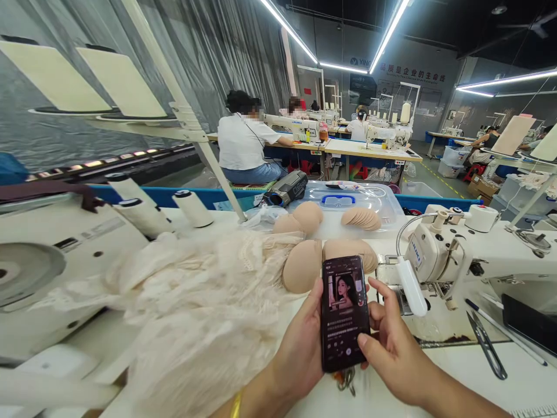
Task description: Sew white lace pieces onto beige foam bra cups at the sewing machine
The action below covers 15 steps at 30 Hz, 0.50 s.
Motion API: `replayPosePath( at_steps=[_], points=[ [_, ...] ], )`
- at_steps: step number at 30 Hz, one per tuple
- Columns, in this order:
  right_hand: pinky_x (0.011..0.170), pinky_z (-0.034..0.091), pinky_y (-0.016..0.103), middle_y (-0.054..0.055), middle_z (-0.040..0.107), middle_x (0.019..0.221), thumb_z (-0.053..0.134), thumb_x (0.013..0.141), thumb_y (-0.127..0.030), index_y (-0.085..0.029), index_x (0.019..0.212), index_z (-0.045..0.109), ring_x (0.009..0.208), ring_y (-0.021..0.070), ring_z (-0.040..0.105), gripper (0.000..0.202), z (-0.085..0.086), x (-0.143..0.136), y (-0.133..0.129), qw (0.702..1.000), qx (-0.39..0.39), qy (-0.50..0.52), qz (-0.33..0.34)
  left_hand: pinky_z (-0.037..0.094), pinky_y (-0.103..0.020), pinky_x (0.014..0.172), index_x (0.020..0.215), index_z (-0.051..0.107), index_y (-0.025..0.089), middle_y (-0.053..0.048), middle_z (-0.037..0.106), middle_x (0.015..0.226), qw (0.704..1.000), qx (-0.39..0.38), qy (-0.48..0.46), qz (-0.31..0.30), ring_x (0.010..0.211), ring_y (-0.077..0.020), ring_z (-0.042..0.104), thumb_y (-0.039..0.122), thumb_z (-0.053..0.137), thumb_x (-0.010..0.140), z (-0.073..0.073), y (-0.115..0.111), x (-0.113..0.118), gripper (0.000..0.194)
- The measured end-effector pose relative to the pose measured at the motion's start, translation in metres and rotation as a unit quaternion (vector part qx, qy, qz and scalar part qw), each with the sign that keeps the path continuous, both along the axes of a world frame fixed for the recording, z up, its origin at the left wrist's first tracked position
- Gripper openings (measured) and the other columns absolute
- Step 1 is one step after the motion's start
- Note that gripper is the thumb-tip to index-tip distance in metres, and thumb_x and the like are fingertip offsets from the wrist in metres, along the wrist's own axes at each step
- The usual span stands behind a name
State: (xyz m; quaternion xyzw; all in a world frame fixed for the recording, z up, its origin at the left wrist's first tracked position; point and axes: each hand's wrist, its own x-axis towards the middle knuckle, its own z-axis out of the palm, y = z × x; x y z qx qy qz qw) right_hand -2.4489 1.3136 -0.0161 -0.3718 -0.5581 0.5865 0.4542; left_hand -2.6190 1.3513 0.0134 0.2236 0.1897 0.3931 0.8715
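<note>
A black smartphone [344, 348] stands upright in front of me, its lit screen showing a picture and lines of text. My left hand [300, 342] is closed around its left side and back. My right hand [391, 348] grips the phone's right side, thumb on the lower screen, index finger raised beside the edge. A small metal clip [347, 380] hangs below the phone. Just behind it lie beige moulded cups [302, 267], some stacked. Cream lace fabric [209, 296] is heaped left of my left hand.
A white sewing machine [439, 249] stands at right, with thread snips [487, 345], a pen [507, 331] and a dark flat object [528, 325] nearby. Thread cones [194, 209] and another machine [56, 249] occupy the left. A clear plastic box [383, 197] sits behind. Farther off, people [248, 139] sit at machines.
</note>
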Motion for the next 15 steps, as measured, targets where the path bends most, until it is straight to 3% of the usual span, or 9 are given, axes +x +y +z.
replayPosePath(
  at_steps=[6, 15],
  points=[
    [0.072, 0.046, 0.032, 0.001, 0.047, 0.105, 0.067, 0.099, -0.037, -0.038, 0.163, 0.010, 0.091, 0.0204, 0.051, 0.085, 0.0031, -0.0008, -0.0003, 1.000, -0.015, 0.006, -0.002, 0.062, -0.042, 0.060, 0.118, 0.080, 0.018, -0.014, 0.082, 0.095, 1.000, 0.014, -0.016, -0.007, 0.080, -0.0345, 0.079, 0.067, 0.042, 0.105, 0.0014, 0.0004, 0.0009, 0.063],
    [0.068, 0.045, 0.030, -0.003, 0.045, 0.099, 0.071, 0.091, -0.033, -0.037, 0.159, 0.010, 0.084, 0.0175, 0.047, 0.092, 0.0085, -0.0029, 0.0027, 0.998, -0.053, 0.044, -0.005, 0.063, -0.043, 0.059, 0.120, 0.078, 0.017, -0.015, 0.082, 0.103, 1.000, 0.010, -0.011, -0.008, 0.083, -0.0343, 0.079, 0.067, 0.039, 0.106, 0.0034, -0.0011, 0.0004, 0.065]
  ],
)
